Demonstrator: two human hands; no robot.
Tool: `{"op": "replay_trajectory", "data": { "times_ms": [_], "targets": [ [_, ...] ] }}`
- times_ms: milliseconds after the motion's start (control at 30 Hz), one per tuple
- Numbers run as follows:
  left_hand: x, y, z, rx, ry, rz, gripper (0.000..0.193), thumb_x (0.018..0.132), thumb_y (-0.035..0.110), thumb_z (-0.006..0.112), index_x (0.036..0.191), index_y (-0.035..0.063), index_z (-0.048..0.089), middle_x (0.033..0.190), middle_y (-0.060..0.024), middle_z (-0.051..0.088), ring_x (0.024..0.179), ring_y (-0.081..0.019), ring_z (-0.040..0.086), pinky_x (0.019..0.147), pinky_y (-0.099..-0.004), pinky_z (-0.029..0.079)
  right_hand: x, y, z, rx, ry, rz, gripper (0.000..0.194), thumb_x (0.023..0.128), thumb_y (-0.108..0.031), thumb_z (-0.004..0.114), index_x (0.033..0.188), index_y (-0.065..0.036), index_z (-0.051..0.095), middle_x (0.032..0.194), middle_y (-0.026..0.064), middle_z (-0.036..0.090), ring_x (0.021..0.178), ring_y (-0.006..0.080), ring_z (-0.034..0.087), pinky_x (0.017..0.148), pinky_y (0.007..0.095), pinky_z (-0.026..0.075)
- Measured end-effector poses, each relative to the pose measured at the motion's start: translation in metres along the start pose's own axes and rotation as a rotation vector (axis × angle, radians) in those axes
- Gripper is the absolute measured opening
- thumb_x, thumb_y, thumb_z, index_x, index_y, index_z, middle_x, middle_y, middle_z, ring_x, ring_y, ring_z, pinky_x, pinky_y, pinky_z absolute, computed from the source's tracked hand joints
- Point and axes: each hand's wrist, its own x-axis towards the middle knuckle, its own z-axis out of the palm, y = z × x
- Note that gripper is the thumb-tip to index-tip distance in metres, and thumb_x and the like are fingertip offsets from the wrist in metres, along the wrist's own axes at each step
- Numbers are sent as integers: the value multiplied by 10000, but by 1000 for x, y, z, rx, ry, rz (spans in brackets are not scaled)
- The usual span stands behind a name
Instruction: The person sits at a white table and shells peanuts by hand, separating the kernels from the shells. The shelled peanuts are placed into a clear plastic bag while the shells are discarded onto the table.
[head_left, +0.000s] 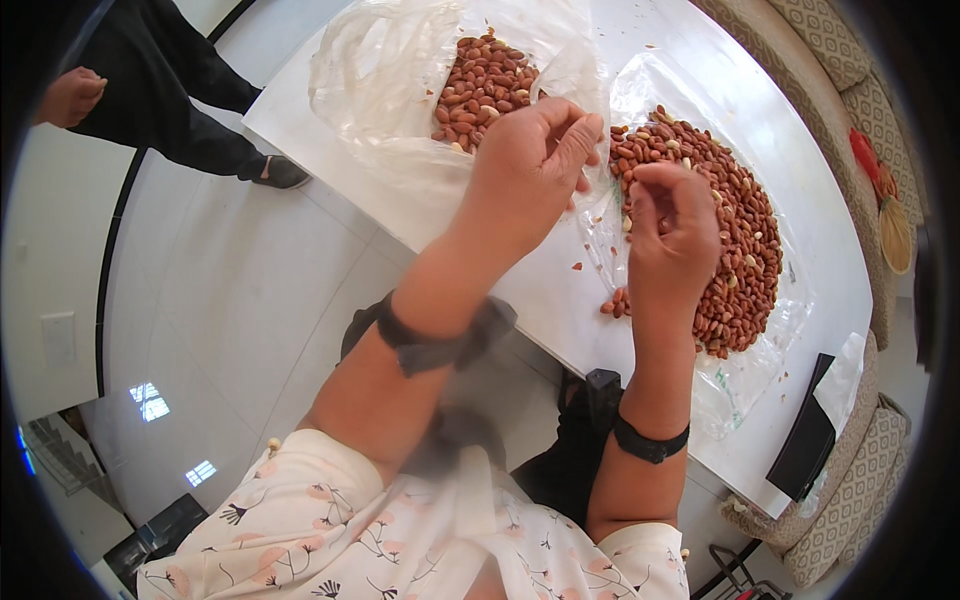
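Note:
My left hand (536, 165) is raised over the lower edge of a thin, clear plastic bag (375, 82), its fingers curled and its thumb close to the forefinger. Inside that bag lies a smaller batch of red-skinned peanuts (484, 86). Over the left side of a large peanut pile (739, 247) hovers my right hand (675, 217), with thumb and fingers bent inward. Whether either hand pinches a peanut cannot be made out. The large pile rests on a flattened clear plastic sheet (739, 397), with a few pale peanuts among the red ones.
Both piles are on a white table (555, 300) dotted with bits of peanut skin (577, 266). A black flat object (801, 427) lies near the table's right corner. Patterned sofa cushions (855, 502) line the right side. Another person's leg (202, 120) stands beyond the left edge.

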Motion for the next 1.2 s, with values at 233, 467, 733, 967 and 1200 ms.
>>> {"op": "replay_trajectory", "data": {
  "times_ms": [233, 467, 733, 967, 1200],
  "targets": [
    [-2, 7, -4, -541, -228, -299, 335, 1096, 289, 525, 986, 23, 695, 758, 0, 617, 563, -57, 469, 488, -199, 323, 3, -9, -3, 120, 42, -72, 201, 901, 45, 704, 1096, -3, 695, 1105, 108, 690, 916, 221, 683, 751, 323, 572],
    [6, -1, -6, 31, 229, 119, 253, 1072, 207, 569, 953, 25, 697, 763, 13, 663, 662, -40, 547, 605, -207, 426, -11, 12, -7, -460, -264, -52, 231, 867, 66, 646, 1083, 5, 699, 1106, 168, 671, 1107, 361, 605, 913, 430, 538],
    [0, -3, 3, 229, 48, 151, 211, 1046, 185, 600, 982, 13, 704, 848, -32, 755, 800, -74, 670, 730, -237, 510, -13, 11, -8, -513, -382, 16, 128, 830, 85, 619, 936, 22, 656, 992, 184, 639, 991, 382, 623, 839, 456, 540],
    [-2, 0, 6, 154, 13, 174, 230, 1048, 194, 597, 1002, -1, 708, 855, -54, 757, 832, -105, 700, 777, -246, 531, -14, 9, -9, -454, -427, 30, 91, 838, 77, 617, 894, 6, 630, 956, 167, 631, 957, 360, 631, 805, 466, 541],
    [-3, 5, 8, -216, -110, -15, 340, 1103, 273, 514, 1048, -14, 687, 854, -69, 704, 748, -123, 677, 579, -221, 508, -3, 0, -10, -50, -34, 210, 109, 942, -16, 699, 1046, -49, 701, 981, 96, 681, 787, 208, 672, 720, 316, 552]
  ]
}}
